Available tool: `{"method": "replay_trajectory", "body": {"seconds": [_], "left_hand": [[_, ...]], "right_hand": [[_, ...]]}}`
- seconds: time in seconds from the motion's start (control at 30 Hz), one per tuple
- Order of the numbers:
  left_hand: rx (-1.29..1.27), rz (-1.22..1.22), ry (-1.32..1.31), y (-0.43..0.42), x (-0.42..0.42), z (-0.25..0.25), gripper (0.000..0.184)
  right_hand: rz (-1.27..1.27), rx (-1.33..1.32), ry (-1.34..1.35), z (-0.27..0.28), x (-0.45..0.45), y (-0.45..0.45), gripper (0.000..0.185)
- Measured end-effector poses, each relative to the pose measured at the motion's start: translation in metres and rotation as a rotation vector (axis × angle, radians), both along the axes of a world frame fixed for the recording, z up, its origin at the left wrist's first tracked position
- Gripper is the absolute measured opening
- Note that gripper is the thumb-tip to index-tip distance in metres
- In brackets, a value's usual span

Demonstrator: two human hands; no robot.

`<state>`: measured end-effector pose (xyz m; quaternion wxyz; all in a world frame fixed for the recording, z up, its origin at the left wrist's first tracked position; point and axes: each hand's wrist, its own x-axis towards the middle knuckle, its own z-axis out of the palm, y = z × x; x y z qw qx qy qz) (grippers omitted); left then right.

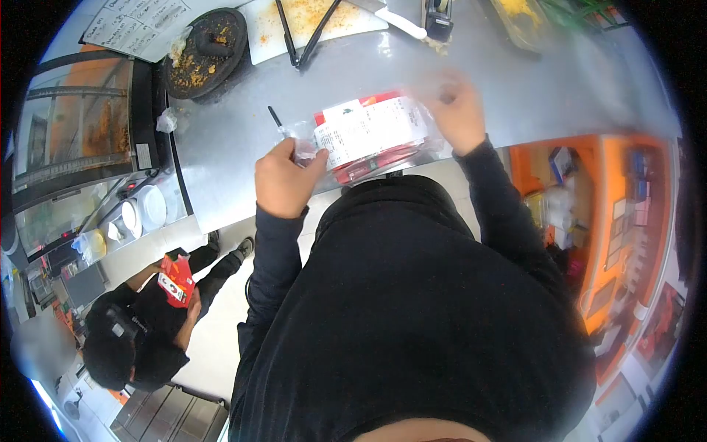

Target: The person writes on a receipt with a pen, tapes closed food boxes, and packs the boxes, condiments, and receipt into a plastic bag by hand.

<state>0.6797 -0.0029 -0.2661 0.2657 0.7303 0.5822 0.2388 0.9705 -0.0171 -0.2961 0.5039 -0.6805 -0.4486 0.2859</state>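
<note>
On the steel counter in front of me lies a clear plastic bag (428, 149) around red packaging (375, 163). A printed white receipt (372, 127) covers most of its top. My left hand (289, 178) is at the left end, thumb and fingers closed on the bag's edge. At the upper right corner is my right hand (458, 114), its fingers smeared by motion, so I cannot make out whether they hold the plastic. A black pen (275, 116) lies just beyond my left hand.
A stone mortar (237, 68) with a pestle, a white cutting board (266, 33) bearing black tongs (298, 55), a white-handled knife (401, 24) and a tape dispenser (439, 18) stand along the back. A glass cabinet (74, 140) is left. Behind it, a co-worker (140, 331) holds a red box.
</note>
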Motion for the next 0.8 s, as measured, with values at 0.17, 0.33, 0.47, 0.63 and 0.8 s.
{"method": "replay_trajectory", "body": {"seconds": [0.17, 0.33, 0.47, 0.63, 0.8], "left_hand": [[-0.398, 0.13, -0.529, 0.0, -0.006, 0.059, 0.026], [-0.479, 0.009, -0.528, 0.005, -0.011, 0.083, 0.031], [-0.476, -0.035, -0.57, 0.007, -0.009, 0.09, 0.036], [-0.372, -0.057, -0.501, 0.014, -0.007, 0.103, 0.049], [-0.364, -0.153, -0.636, 0.005, -0.009, 0.116, 0.051]], "right_hand": [[0.109, -0.032, 0.439, 0.046, 0.007, 0.0, 0.055], [0.3, 0.024, 0.662, 0.093, -0.011, 0.002, 0.051], [0.384, 0.023, 0.654, 0.101, -0.02, 0.005, 0.047], [0.411, 0.09, 0.523, 0.128, -0.03, 0.0, 0.04], [0.454, 0.149, 0.679, 0.145, -0.032, -0.005, 0.043]]}}
